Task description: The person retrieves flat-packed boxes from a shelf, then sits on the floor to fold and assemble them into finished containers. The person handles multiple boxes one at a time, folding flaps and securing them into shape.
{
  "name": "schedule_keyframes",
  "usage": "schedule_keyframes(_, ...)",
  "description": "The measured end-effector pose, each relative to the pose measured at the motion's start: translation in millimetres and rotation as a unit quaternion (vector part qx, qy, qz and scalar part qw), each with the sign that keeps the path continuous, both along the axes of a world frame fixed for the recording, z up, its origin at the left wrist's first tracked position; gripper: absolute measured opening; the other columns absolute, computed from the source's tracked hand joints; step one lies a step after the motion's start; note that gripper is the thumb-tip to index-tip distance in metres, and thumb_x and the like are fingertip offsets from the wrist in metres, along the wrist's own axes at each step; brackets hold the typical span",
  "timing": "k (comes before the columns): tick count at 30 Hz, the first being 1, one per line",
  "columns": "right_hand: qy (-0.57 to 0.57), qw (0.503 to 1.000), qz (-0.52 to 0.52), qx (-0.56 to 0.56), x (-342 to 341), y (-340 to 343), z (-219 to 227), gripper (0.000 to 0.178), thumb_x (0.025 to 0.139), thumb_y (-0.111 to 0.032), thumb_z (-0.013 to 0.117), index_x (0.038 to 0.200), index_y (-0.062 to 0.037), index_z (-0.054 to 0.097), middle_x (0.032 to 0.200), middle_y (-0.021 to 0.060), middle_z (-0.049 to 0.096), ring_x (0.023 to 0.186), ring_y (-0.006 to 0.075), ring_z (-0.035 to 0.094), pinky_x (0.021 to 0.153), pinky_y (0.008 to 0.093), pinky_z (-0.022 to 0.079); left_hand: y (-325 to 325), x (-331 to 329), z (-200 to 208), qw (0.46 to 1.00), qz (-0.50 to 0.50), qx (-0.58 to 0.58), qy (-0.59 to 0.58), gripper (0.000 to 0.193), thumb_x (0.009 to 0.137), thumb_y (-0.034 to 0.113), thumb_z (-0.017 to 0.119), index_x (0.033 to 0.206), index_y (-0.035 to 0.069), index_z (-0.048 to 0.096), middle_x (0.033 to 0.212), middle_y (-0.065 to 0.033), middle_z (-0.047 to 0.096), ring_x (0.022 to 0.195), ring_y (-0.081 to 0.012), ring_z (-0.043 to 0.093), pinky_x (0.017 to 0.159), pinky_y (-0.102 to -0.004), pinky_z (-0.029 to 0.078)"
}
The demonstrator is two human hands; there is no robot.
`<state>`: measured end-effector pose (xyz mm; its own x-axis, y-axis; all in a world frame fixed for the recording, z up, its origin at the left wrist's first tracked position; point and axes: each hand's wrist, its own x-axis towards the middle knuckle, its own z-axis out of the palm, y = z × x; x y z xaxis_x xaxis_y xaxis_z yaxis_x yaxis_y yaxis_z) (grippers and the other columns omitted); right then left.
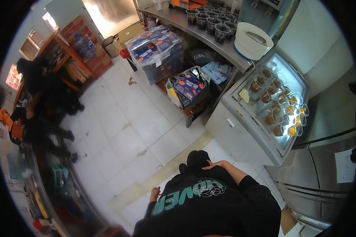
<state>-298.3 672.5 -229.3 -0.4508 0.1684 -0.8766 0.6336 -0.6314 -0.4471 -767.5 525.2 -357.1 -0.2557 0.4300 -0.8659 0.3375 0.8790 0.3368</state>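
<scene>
My left hand (155,193) hangs beside my black sweatshirt (229,209), over the white tiled floor. Its fingers look curled, but they are too small and partly hidden to tell if anything is in them. In front of my belly, against my dark trousers, my right hand (212,164) shows its fingers stretched out, with nothing visible in them. Both hands are away from the counters. Nearest on the right stands a chest freezer (241,136) with a glass top, bearing several clear plastic cups (269,94) of brown and orange contents.
A steel counter (166,15) carries rows of dark-filled cups (212,24) and a white round tub (252,40). Below are a plastic-wrapped stack (158,53) and an opened pack (188,87). Two people in black (47,85) are at the left. A steel fridge (328,166) stands right.
</scene>
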Motion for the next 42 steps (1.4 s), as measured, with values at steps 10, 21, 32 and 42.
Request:
schedule_keyframes(10,-0.091,0.953,-0.093,0.274,-51.9,178.3,-89.5,0.072,0.081,-0.065,0.059,0.122,-0.0054,0.059,0.104,0.0189,0.066,0.094,0.0292,0.065,0.085,0.0388,0.050,317.6,30.5,-17.2,0.974,-0.118,0.182,-0.063,0.049,0.087,0.040,0.065,0.113,-0.001,0.061,0.080,-0.0146,0.069,0.064,-0.0212,0.065,0.061,-0.0335,0.053)
schedule_keyframes(21,-0.231,0.752,-0.573,0.231,-36.4,434.1,-67.4,0.123,0.063,-0.062,0.079,0.148,-0.0048,0.011,0.148,0.0210,0.027,0.130,0.0326,0.040,0.102,0.0539,0.037,537.9,-6.3,16.1,0.956,-0.215,0.194,0.040,0.044,0.090,0.034,0.062,0.119,0.001,0.057,0.087,-0.0189,0.069,0.074,-0.0254,0.067,0.068,-0.0355,0.053)
schedule_keyframes(32,-0.152,0.631,-0.760,-0.033,-51.9,436.8,-72.3,0.089,0.065,-0.047,0.085,0.135,-0.0066,0.046,0.132,0.0147,0.053,0.126,0.0303,0.048,0.097,0.0558,0.038,578.4,8.4,-1.7,0.933,-0.340,0.106,0.056,0.050,0.085,0.049,0.062,0.114,0.008,0.064,0.100,-0.0189,0.068,0.098,-0.0328,0.064,0.088,-0.0420,0.049)
schedule_keyframes(42,-0.180,0.613,-0.747,0.185,-80.7,462.4,6.4,0.053,0.090,-0.018,0.065,0.134,-0.0012,0.040,0.123,0.0131,0.056,0.100,0.0279,0.066,0.091,0.0382,0.051,630.3,67.5,70.2,0.786,-0.591,-0.128,0.128,0.096,0.070,0.072,0.063,0.148,0.029,0.029,0.144,-0.0259,0.032,0.131,-0.0461,0.034,0.100,-0.0626,0.034)
